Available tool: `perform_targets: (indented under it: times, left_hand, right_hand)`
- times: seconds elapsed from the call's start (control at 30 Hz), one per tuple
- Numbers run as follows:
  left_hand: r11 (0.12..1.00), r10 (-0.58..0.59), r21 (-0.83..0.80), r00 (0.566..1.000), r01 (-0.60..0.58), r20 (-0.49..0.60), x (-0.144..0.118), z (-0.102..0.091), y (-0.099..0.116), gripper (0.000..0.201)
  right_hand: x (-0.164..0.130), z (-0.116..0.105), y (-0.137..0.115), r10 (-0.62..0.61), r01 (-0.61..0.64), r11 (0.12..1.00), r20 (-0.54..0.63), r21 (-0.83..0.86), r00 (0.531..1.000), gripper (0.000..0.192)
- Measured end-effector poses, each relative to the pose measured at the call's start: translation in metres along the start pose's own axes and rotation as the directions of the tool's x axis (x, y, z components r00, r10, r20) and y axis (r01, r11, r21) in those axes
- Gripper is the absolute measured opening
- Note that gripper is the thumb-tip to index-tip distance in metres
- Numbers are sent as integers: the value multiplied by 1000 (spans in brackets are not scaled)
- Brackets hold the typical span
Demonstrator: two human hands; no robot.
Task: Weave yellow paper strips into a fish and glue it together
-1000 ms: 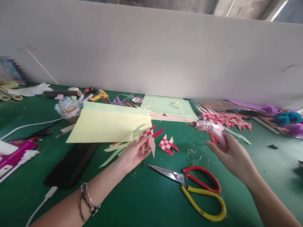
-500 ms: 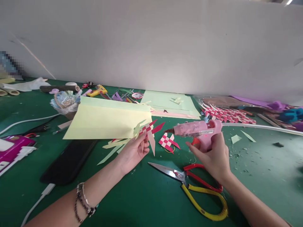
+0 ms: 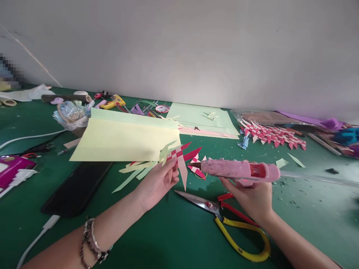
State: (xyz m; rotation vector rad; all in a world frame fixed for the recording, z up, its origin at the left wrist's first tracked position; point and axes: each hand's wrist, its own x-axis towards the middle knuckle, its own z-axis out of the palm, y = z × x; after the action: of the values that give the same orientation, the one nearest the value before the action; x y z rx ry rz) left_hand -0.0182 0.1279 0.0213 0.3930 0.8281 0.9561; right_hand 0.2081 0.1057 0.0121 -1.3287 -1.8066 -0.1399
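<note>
The woven red-and-white paper piece (image 3: 179, 157) sits pinched in the left hand (image 3: 157, 183), fingers pressed on its loose strips just above the green table (image 3: 168, 231). The pink glue gun (image 3: 238, 169), gripped in the right hand (image 3: 252, 196), has swung level since a second ago, its nozzle now almost touching the weave, so gluing looks imminent; scissors (image 3: 230, 220) lie just below

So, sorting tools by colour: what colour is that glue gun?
Pink, in the head view: the glue gun in the right hand.
</note>
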Motion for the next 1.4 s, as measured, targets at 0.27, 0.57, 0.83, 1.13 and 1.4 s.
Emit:
perform_targets:
  times: [0.27,0.57,0.83,1.13,1.4]
  left_hand:
    - [1000,0,15,1000,0,19,-3,3,-1,23]
    - [999,0,41,1000,-1,22,-3,4,-1,22]
    - [1000,1,16,999,-1,39,-2,3,-1,20]
    - [1000,-1,4,999,1,47,-1,2,-1,20]
    - [1000,10,14,999,-11,36,-2,3,-1,18]
  right_hand:
    - [0,3,2,-36,33,999,-84,-32,996,24]
    - [0,2,0,-102,97,994,-88,-59,991,11]
    - [2,1,-3,-49,44,995,-51,-94,997,9]
    - [0,0,-2,-24,21,997,-41,-79,999,7]
    - [2,-3,-2,33,-35,996,-23,-81,999,16]
